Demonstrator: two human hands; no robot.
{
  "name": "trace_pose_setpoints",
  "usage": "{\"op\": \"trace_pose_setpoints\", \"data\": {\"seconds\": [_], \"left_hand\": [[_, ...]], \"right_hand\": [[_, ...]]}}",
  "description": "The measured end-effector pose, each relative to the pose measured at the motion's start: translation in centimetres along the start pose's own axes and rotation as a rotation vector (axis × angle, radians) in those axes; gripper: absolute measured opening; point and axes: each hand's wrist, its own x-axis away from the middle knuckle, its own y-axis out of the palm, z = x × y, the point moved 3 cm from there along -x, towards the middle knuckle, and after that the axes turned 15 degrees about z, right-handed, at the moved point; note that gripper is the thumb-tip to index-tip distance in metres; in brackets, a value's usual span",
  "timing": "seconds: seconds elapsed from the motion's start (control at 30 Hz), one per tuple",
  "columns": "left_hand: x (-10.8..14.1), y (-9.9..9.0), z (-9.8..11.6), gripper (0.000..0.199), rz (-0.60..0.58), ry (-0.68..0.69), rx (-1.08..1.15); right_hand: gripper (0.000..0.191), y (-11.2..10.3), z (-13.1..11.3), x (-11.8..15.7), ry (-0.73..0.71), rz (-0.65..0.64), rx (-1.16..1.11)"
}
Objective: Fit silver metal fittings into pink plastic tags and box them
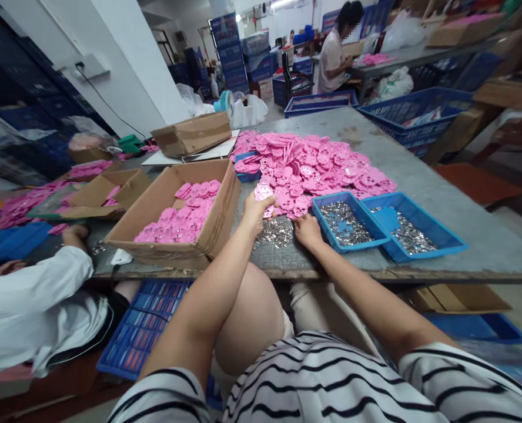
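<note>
My left hand (254,212) is closed around a flat pink plastic piece (263,191) with cut-out holes, held up over the table. Below it lies a loose scatter of small shiny metal parts (275,232). On the other side of that scatter, my right hand (308,231) rests low at the table with its fingers drawn together; whatever is between them is too small to make out. Just behind both hands rises a large heap of similar pink pieces (318,167). A blue tray of small metal parts (350,244) stands right beside my right hand.
A second blue tray (446,244) adjoins the first. At left stands an open cardboard box (219,232) with pink pieces inside. A co-worker in a white sleeve (67,273) sits further left. Another person (331,59) works at a back table. The table's front edge (375,275) runs before my lap.
</note>
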Motion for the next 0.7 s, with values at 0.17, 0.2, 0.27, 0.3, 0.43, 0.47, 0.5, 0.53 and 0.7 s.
{"op": "trace_pose_setpoints", "data": {"seconds": [0.17, 0.2, 0.27, 0.3, 0.43, 0.47, 0.5, 0.53, 0.7], "left_hand": [[-0.5, 0.1, -0.4, 0.031, -0.001, 0.043, -0.041], [-0.6, 0.1, -0.5, 0.032, 0.001, 0.041, -0.052], [-0.7, 0.1, -0.5, 0.033, -0.002, 0.039, -0.071], [-0.8, 0.1, -0.5, 0.034, -0.005, 0.038, -0.077], [-1.1, 0.2, -0.6, 0.037, -0.03, 0.044, -0.078], [-1.2, 0.3, -0.6, 0.038, -0.035, 0.045, -0.08], [-1.3, 0.3, -0.7, 0.038, -0.039, 0.045, -0.085], [-1.4, 0.3, -0.7, 0.037, -0.041, 0.044, -0.09], [-1.6, 0.3, -0.7, 0.026, -0.06, 0.053, -0.059]], "right_hand": [[0.039, 0.0, -0.5, 0.1, 0.013, -0.004, 0.081], [0.039, 0.0, -0.6, 0.2, 0.012, -0.003, 0.094], [0.04, 0.0, -0.7, 0.2, 0.005, -0.001, 0.113], [0.041, 0.0, -0.8, 0.2, -0.004, 0.002, 0.12], [0.042, 0.3, -1.0, -0.1, -0.055, 0.009, 0.13], [0.041, 0.4, -0.9, -0.2, -0.055, 0.016, 0.117], [0.039, 0.5, -0.8, -0.2, -0.046, 0.026, 0.094], [0.037, 0.5, -0.6, -0.3, -0.031, 0.039, 0.065], [0.038, 0.8, 0.7, -0.6, 0.032, 0.085, -0.023]]}}
